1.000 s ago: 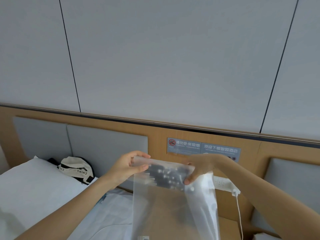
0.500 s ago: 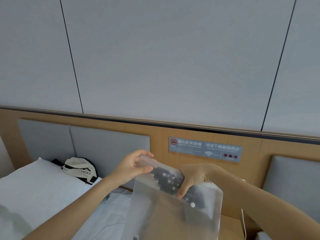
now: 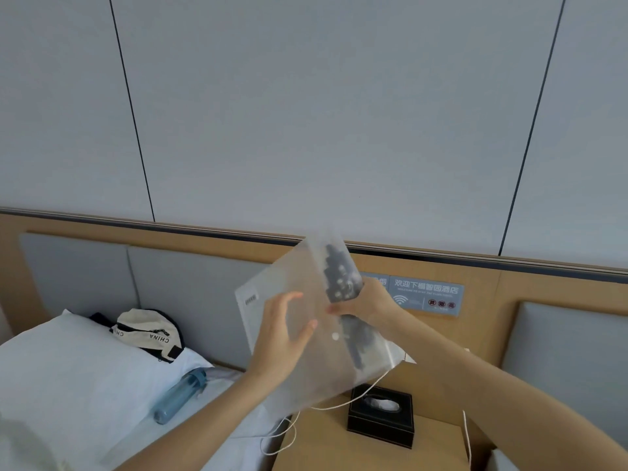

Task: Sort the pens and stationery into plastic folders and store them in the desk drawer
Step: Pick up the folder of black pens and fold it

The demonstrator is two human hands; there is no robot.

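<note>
Both forearms are bare to the frame edge, with seemingly no rings on the left hand (image 3: 282, 338) or right hand (image 3: 368, 300).

A translucent plastic folder (image 3: 306, 321) — tilted, held up in the air — shows dark pens (image 3: 341, 278) bunched inside, snap button visible.

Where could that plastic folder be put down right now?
The wooden nightstand shows bare top left of and in front of the black tissue box, though a white cable crosses it. The bed is freer, between the blue bottle and pillow.
</note>
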